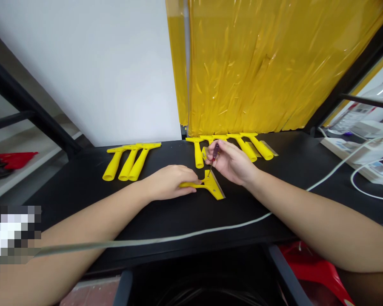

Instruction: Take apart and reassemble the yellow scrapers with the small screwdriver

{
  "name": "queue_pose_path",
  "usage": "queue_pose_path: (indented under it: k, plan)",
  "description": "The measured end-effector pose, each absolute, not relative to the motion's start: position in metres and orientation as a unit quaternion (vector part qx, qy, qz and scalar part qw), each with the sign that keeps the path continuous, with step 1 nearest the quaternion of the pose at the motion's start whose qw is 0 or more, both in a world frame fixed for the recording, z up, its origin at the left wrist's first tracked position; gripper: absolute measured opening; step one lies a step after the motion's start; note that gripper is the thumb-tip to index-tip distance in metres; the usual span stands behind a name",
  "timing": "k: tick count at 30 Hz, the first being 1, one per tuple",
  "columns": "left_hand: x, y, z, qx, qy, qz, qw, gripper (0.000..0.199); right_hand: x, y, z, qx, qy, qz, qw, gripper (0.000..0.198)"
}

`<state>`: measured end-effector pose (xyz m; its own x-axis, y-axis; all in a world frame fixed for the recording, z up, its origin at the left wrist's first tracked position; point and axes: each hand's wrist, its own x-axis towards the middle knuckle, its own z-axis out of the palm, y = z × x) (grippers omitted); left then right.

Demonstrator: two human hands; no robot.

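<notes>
My left hand (175, 182) is closed around the handle of a yellow scraper (214, 187), which lies on the black tabletop. A metal blade edge shows along the right side of its head. My right hand (231, 160) grips a small screwdriver (215, 152) with a dark reddish handle. Its thin shaft points down, and the tip meets the scraper's head near a screw at the upper end. Just behind my hands lies a yellow scraper handle (198, 154), one of several in a row, partly hidden by my right hand.
Three yellow scraper handles (137, 163) lie at the left. More scrapers (261, 146) lie at the back right, some with blades. A pale cable (191, 233) crosses the front of the black table (166, 216). White boxes (357, 157) and a plastic bottle (360, 106) are on the right.
</notes>
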<state>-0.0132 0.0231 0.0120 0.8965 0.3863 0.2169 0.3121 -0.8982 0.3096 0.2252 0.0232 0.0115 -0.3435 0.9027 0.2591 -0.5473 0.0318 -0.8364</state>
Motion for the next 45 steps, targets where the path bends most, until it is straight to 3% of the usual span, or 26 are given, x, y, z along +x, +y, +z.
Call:
queue_pose_path:
  k: [21,31,35,45]
  plan:
    - [-0.014,0.024,0.013,0.965,0.181,0.132,0.135,0.017,0.228,0.014,0.025,-0.167,-0.42,0.711,0.539,0.029]
    - [-0.019,0.028,0.016,0.963,0.159,0.125,0.176,0.027,0.244,0.0,0.033,-0.139,-0.464,0.775,0.406,0.019]
    - [-0.018,0.028,0.016,0.96,0.16,0.133,0.19,0.028,0.242,-0.001,0.031,-0.132,-0.482,0.785,0.368,0.024]
    - [-0.021,0.03,0.016,0.957,0.167,0.136,0.195,0.027,0.24,-0.003,0.023,-0.136,-0.567,0.716,0.384,0.032]
